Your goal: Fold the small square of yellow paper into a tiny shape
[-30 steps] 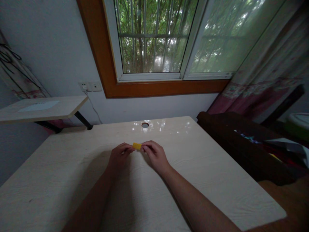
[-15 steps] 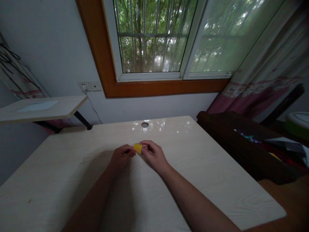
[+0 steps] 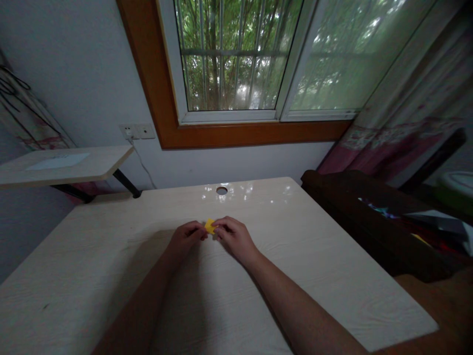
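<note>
Holding the yellow slip (image 3: 209,226) over the surface (image 3: 314,256), between left grip (image 3: 185,240), pinched on its left edge, and right grip (image 3: 238,240), clamped on its right; with long axis unclear.

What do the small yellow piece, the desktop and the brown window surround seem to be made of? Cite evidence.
Yellow piece: possibly paper or card, matt; flat-looking, too small to be sure.
Desktop: likely laminated board, glossy; pale grain and bright reflections.
Brown window surround: probably varnished wood, smooth-looking; even orange-brown.
</note>
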The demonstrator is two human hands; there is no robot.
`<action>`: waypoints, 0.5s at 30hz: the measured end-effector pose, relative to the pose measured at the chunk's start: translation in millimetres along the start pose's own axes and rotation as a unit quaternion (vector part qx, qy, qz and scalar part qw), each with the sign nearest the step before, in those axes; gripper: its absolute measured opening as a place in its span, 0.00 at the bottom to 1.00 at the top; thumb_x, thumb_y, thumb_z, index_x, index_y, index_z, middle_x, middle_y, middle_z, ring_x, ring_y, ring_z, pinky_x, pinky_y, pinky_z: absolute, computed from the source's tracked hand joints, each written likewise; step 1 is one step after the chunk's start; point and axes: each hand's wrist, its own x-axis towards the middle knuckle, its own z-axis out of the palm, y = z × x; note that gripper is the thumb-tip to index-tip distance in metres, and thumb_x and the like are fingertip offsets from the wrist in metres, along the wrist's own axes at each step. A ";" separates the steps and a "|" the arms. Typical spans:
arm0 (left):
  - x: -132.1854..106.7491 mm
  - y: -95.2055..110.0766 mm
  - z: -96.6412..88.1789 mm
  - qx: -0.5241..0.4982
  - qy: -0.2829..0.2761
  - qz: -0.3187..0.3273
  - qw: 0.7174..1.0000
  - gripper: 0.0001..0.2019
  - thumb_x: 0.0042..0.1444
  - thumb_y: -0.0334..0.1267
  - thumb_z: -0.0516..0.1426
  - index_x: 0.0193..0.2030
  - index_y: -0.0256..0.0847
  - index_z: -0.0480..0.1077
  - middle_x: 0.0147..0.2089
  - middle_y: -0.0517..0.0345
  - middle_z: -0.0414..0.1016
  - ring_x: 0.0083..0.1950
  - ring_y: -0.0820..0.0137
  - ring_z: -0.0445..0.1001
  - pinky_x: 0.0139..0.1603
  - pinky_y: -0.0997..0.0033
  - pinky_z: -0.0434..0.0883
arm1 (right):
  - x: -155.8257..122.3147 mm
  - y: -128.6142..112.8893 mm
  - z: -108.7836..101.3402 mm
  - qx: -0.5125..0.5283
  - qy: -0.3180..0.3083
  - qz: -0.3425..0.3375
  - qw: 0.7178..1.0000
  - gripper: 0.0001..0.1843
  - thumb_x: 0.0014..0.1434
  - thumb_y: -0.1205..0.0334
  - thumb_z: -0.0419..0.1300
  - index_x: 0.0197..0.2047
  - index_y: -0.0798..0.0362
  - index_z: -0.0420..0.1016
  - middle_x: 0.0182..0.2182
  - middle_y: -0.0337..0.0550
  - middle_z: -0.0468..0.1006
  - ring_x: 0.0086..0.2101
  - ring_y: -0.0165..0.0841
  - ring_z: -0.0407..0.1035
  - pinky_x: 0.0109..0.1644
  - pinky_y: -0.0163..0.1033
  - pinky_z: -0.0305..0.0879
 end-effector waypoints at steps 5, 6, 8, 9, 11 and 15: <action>-0.4 1.9 1.0 -0.026 0.010 0.000 1.000 0.14 0.59 0.45 0.55 0.35 0.37 0.75 0.33 0.54 0.76 0.36 0.69 0.72 0.40 0.71 0.69 | 1.2 2.1 0.4 0.017 0.023 0.018 0.999 0.07 0.59 0.61 0.60 0.38 0.51 0.79 0.32 0.42 0.78 0.28 0.30 0.72 0.35 0.35 0.69; -0.3 2.1 1.3 -0.034 0.011 -0.003 0.999 0.13 0.59 0.45 0.56 0.36 0.37 0.74 0.34 0.54 0.77 0.36 0.69 0.72 0.40 0.71 0.70 | 1.4 2.8 0.4 0.022 0.026 0.023 0.999 0.07 0.60 0.61 0.60 0.38 0.51 0.79 0.32 0.42 0.78 0.28 0.30 0.72 0.35 0.35 0.69; 0.0 1.9 1.8 -0.047 0.014 -0.011 0.999 0.13 0.58 0.45 0.57 0.37 0.37 0.74 0.35 0.53 0.78 0.35 0.69 0.73 0.40 0.70 0.70 | 1.8 4.3 0.5 0.031 0.030 0.035 0.998 0.07 0.60 0.60 0.60 0.38 0.51 0.79 0.31 0.42 0.78 0.27 0.30 0.72 0.34 0.35 0.69; 0.2 1.5 1.9 -0.051 0.017 -0.014 0.998 0.12 0.58 0.45 0.57 0.37 0.37 0.74 0.35 0.54 0.78 0.35 0.69 0.73 0.40 0.70 0.70 | 1.9 4.9 0.7 0.038 0.031 0.040 0.998 0.07 0.60 0.59 0.60 0.38 0.51 0.79 0.31 0.42 0.78 0.27 0.30 0.72 0.34 0.35 0.69; 0.5 0.6 2.0 -0.052 0.020 -0.016 0.998 0.12 0.57 0.45 0.58 0.37 0.38 0.74 0.35 0.54 0.79 0.35 0.69 0.73 0.40 0.71 0.71 | 2.0 5.3 1.1 0.054 0.032 0.049 0.997 0.08 0.60 0.58 0.60 0.37 0.52 0.79 0.31 0.42 0.78 0.27 0.30 0.72 0.33 0.35 0.69; 0.6 -1.7 1.8 -0.042 0.024 -0.014 0.999 0.11 0.57 0.43 0.58 0.37 0.37 0.75 0.35 0.54 0.78 0.35 0.69 0.73 0.39 0.71 0.70 | 1.8 3.0 1.2 0.056 0.033 0.055 0.996 0.11 0.61 0.55 0.59 0.37 0.52 0.78 0.28 0.41 0.78 0.26 0.30 0.71 0.34 0.35 0.68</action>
